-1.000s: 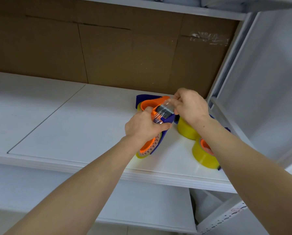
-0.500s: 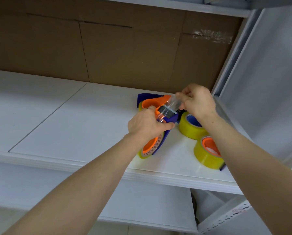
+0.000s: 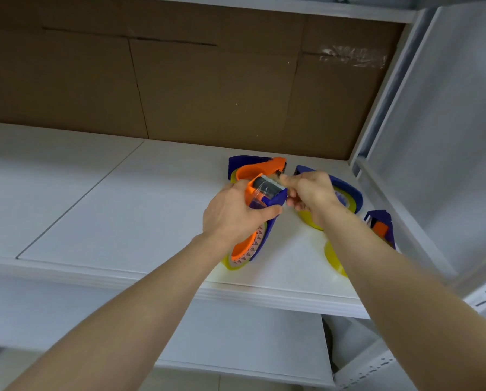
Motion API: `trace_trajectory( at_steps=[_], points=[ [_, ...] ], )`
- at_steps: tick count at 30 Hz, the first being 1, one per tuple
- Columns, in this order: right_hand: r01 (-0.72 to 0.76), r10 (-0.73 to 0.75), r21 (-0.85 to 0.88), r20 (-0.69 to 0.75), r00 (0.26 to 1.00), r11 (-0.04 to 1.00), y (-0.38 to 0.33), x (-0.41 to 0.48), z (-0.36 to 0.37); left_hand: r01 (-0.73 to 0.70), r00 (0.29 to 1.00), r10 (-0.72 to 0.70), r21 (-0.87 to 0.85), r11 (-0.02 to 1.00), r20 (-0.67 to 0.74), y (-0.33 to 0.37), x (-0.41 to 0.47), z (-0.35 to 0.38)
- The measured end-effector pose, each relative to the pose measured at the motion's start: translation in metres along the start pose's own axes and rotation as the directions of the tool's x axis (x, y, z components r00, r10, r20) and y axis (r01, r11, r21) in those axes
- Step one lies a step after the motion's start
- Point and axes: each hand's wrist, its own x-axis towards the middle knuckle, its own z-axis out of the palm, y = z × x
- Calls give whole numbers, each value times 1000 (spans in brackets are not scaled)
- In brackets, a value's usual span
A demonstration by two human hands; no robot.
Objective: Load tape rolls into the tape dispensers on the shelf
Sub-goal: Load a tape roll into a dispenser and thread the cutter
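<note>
Orange-and-blue tape dispenser (image 3: 258, 244), yellow roll (image 3: 233, 264) inside, over the white shelf (image 3: 123, 210) at its right end | left hand (image 3: 233, 218) grips dispenser | right hand (image 3: 310, 193) pinches clear tape end (image 3: 276, 182)

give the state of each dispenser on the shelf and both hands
held dispenser: roll loaded, tilted
left hand: grips held dispenser
right hand: pinches tape end
back dispenser: on shelf, untouched
right dispenser: on shelf, roll loaded
far-right dispenser: on shelf, partly hidden
</note>
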Motion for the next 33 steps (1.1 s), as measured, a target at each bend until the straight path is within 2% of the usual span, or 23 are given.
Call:
trace_trajectory(
  at_steps=[4, 9, 10, 12, 14, 16, 20, 24, 27, 30, 33],
  points=[
    [-210, 197, 68, 156, 968, 975, 3, -3, 12, -36, 999, 34, -43, 998, -37, -3, -6, -2],
    [-291, 226, 138, 360, 905, 947, 9, -13, 15, -18, 997, 13, -65, 998, -76, -6, -11, -4],
    [-274, 215, 107, 380, 900, 956, 12, -14, 16, -16, 997, 11, -63, 998, -78, -6, -11, -5],
    [-188, 174, 12, 329, 928, 982, 12, -16, 15, -12, 997, 9, -51, 999, -75, -6, -12, -6],
    [-122, 104, 90, 181, 978, 988, 3, -14, 9, -3, 997, -1, -44, 999, -71, -5, -12, -6],
    [-25, 14, 156, 71, 997, 987, -12, -13, 1, 3, 997, -6, -37, 999, -78, -4, -11, -5],
    [170, -156, -129, 108, 982, 977, -24, -21, 10, 5, 996, -8, -26, 1000, -87, 0, -12, -2],
    [240, -248, -244, -5, 969, 940, -20, -20, 27, 9, 994, -12, -24, 1000, -105, 1, -11, -1],
    [242, -252, -297, 3, 968, 924, -23, -17, 25, 30, 995, -32, -24, 999, -94, 2, -10, -1],
    [220, -210, -210, 72, 975, 952, -19, -19, 22, 45, 994, -48, -31, 999, -97, 2, -8, -1],
    [225, -224, -160, 23, 974, 961, -15, -19, 23, 38, 995, -38, -3, 999, -97, 3, -7, 0]
  ],
)
